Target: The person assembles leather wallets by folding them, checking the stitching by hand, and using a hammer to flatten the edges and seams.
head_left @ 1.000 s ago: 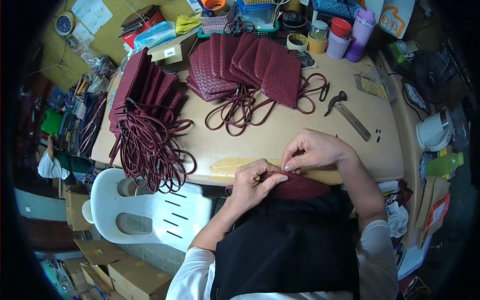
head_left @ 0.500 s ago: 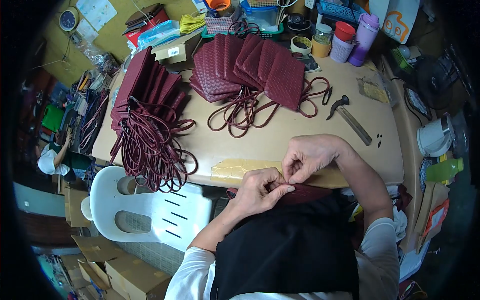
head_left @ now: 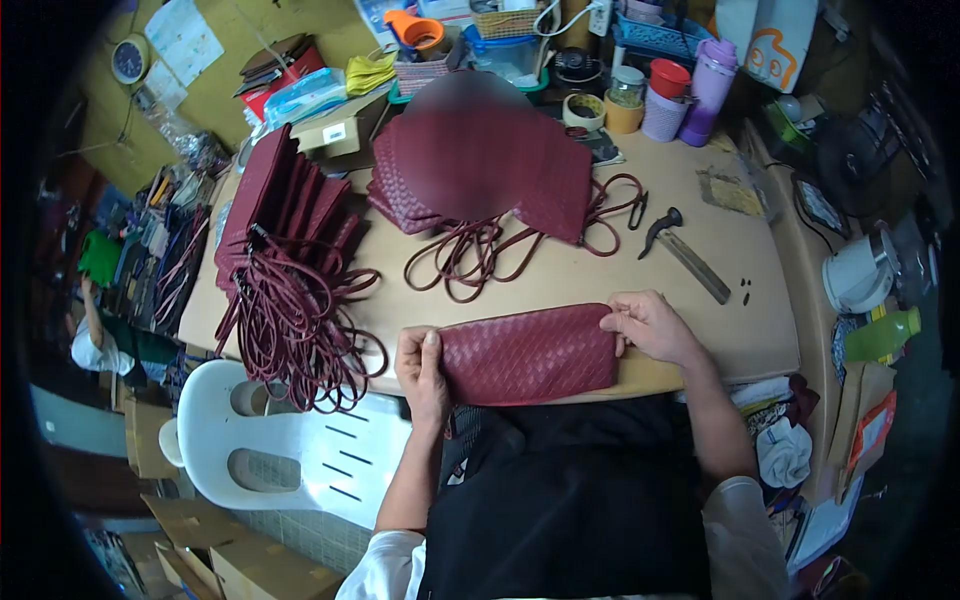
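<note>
Lying flat at the near edge of the tan wooden table point(head_left: 560, 275), in the lower middle of the frame, is a dark red woven leather pouch point(head_left: 528, 353). The left hand point(head_left: 424, 372) is gripping the pouch's left end, with the thumb on top and the fingers tucked under. The right hand point(head_left: 652, 325) is pinching the pouch's upper right corner with bent fingers. In the upper middle of the frame, a fanned pile of dark red woven pouches point(head_left: 480, 165) is sitting with its thin red straps point(head_left: 470, 250) spilling toward the person. At the left, a second stack of red pouches point(head_left: 285, 200) is hanging its cords over the table edge above a white plastic chair point(head_left: 290, 430). Right of the middle, black pliers point(head_left: 656, 228) are lying beside a flat metal ruler point(head_left: 698, 266).
</note>
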Tool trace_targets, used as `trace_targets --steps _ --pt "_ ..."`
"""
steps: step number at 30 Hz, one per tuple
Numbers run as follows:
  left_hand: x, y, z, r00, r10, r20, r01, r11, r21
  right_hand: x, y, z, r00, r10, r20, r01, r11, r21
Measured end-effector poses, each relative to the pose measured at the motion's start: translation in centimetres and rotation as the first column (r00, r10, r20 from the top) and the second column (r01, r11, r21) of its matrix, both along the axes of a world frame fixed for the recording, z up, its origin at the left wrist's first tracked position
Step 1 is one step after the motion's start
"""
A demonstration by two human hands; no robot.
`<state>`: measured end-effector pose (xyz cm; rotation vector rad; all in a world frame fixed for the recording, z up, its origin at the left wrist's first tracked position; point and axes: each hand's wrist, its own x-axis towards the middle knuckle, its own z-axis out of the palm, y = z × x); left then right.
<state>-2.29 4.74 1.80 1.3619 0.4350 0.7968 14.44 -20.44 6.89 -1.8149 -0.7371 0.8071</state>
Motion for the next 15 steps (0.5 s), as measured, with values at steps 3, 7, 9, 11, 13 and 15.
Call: trace_targets --steps 3,7,9,11,13,15 --pt "0.0 -0.7 -1.2 0.999 0.044 -0.012 -0.044 0.999 -0.018 -1.7 -0.1 -0.9 0.956 -0.227 0.189 0.194 0.965 0.176" --pt "0.1 -0.3 -1.3 0.999 0.019 0.028 -0.016 0.996 -0.090 -3.6 0.9 0.2 0.814 -0.378 0.440 0.301 0.924 0.237" --pt "-0.1 -1.0 0.2 0.995 -0.073 -0.062 0.059 0.976 -0.209 -3.8 1.2 -0.3 0.796 -0.533 0.286 0.443 0.836 0.325" --pt "-1.7 -0.2 2.7 0.785 -0.458 -0.417 0.462 0.882 -0.098 -2.5 1.5 -1.5 0.783 -0.594 0.181 0.485 0.767 0.420" --pt "-1.7 -1.0 2.6 0.584 -0.678 -0.446 0.574 0.733 -0.364 -0.1 1.0 -3.4 0.728 -0.648 0.224 0.504 0.727 0.466" --pt "-2.0 -0.2 1.6 0.535 -0.702 -0.471 0.674 0.690 -0.264 0.8 0.6 -4.7 0.730 -0.576 0.368 0.473 0.814 0.336"
